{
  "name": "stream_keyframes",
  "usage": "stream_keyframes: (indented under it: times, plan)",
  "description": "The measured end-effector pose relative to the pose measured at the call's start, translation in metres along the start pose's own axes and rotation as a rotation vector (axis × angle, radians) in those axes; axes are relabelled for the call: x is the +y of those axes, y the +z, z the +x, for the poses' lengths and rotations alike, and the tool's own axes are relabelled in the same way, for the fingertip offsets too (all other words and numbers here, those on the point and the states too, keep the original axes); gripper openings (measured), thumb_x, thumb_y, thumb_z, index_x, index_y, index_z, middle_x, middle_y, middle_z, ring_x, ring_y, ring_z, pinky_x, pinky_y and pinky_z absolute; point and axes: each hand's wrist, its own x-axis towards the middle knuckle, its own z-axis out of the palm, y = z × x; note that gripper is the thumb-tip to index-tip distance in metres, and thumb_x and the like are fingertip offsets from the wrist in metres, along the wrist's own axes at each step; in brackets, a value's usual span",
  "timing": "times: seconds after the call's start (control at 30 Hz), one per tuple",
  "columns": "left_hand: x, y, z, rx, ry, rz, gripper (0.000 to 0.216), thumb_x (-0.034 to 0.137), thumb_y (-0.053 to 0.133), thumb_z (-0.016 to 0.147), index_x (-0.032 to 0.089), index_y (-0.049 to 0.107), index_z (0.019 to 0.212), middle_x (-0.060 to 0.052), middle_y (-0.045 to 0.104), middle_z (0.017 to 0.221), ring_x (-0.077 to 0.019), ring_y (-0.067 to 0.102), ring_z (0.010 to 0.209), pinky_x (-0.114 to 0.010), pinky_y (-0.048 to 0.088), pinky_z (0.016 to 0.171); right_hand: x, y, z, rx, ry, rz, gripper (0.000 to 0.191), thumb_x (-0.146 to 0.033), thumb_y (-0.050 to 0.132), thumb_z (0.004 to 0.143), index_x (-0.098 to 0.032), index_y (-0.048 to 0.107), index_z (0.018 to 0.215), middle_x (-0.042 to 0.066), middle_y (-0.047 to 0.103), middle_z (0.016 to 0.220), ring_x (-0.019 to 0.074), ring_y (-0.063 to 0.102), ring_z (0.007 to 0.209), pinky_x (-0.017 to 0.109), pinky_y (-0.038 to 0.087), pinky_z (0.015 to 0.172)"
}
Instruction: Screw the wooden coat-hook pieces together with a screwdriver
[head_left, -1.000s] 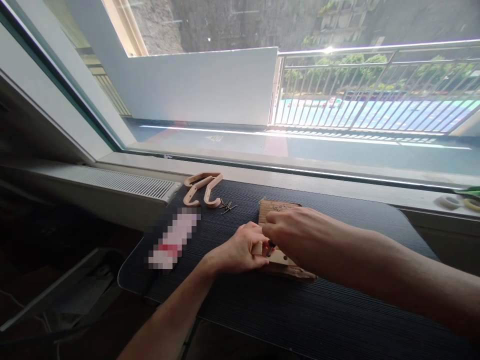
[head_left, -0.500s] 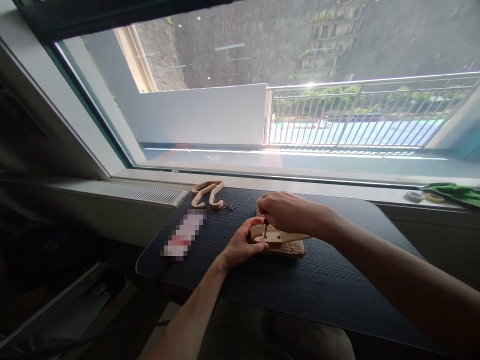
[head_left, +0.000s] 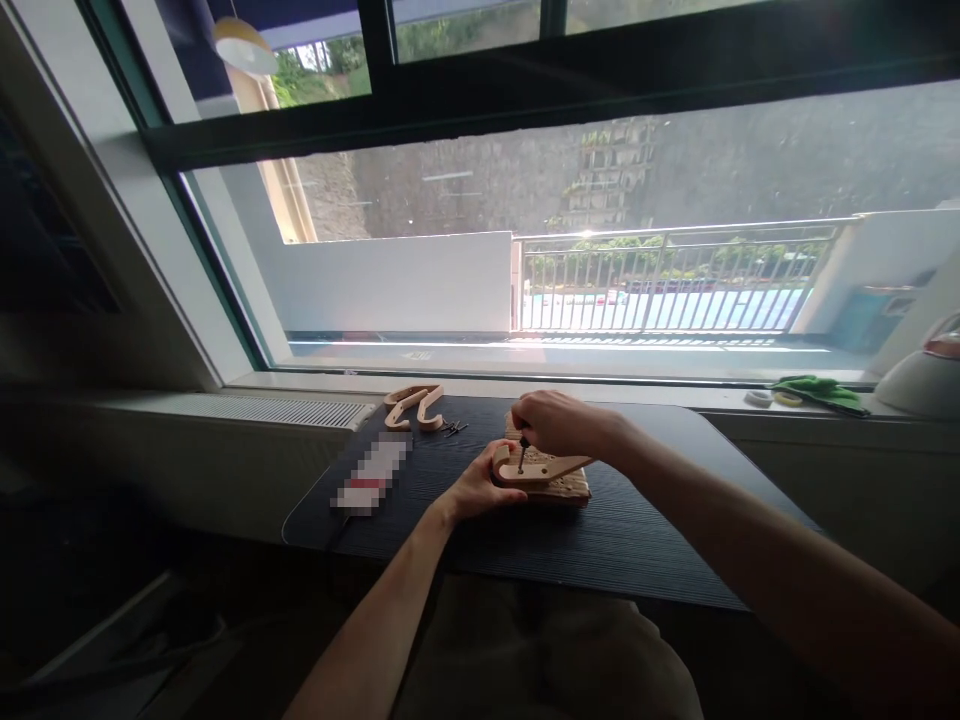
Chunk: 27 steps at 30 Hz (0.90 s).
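Observation:
My right hand (head_left: 553, 422) is closed around the handle of a screwdriver (head_left: 523, 456), its shaft pointing down at a hole in a pale wooden hook (head_left: 534, 472). My left hand (head_left: 480, 482) grips the curved end of that hook, thumb along the near side and fingers behind. Under the hook lies a rough wooden board (head_left: 574, 492) with a ridged surface. A second hole shows in the hook, right of the screwdriver tip. Whether a screw sits under the tip is too small to tell.
Two more wooden hooks (head_left: 415, 405) lie at the back left of the dark table (head_left: 660, 520), beside several screws (head_left: 454, 429). A blurred-out packet (head_left: 373, 480) is nearer. Green gloves (head_left: 821, 393) and tape rolls (head_left: 759, 398) rest on the windowsill to the right.
The camera view has tilted upward, showing more of the window. Both hands keep their hold on the hook and screwdriver; the right hand's turn is barely visible.

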Motion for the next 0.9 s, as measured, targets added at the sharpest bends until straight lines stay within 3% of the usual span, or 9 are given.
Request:
stream_keyframes:
  times: [0.1,0.3,0.6,0.9]
  plan:
    - [0.004,0.017,-0.022,0.036,0.015,0.063,0.078,0.022,0.078,0.055,0.020,0.041,0.123,-0.009,0.050,0.119,-0.0231,0.052,0.105,-0.038,0.040,0.093,-0.015,-0.007,-0.018,-0.040,0.008,0.032,0.019,-0.016,0.052,0.072,-0.014,0.066,0.085,0.007,0.066,0.080,0.0145,0.056,0.068,0.023,0.033,0.056]
    - [0.002,0.042,-0.053,0.151,0.119,0.171,0.075,0.024,0.077,0.056,0.020,0.045,0.123,-0.010,0.043,0.129,-0.0265,0.038,0.120,-0.039,0.028,0.104,-0.041,-0.013,-0.057,-0.047,0.023,0.000,0.019,-0.014,0.051,0.071,-0.013,0.067,0.082,0.008,0.066,0.081,0.0151,0.056,0.071,0.023,0.035,0.058]
    - [0.002,0.041,-0.054,0.165,0.056,0.111,0.063,0.027,0.074,0.060,0.022,0.052,0.119,-0.008,0.044,0.130,-0.0301,0.035,0.123,-0.042,0.024,0.105,-0.052,-0.014,-0.061,0.005,0.024,0.010,0.021,-0.013,0.055,0.069,-0.011,0.068,0.085,0.009,0.065,0.089,0.0133,0.054,0.071,0.022,0.036,0.060]
    - [0.003,0.039,-0.055,0.122,0.093,0.126,0.030,0.025,0.065,0.069,0.017,0.061,0.098,-0.008,0.048,0.128,-0.0278,0.038,0.121,-0.039,0.027,0.103,-0.054,-0.015,-0.059,-0.012,0.018,0.009,0.019,-0.015,0.057,0.070,-0.013,0.068,0.085,0.007,0.065,0.086,0.0133,0.054,0.071,0.023,0.036,0.060]
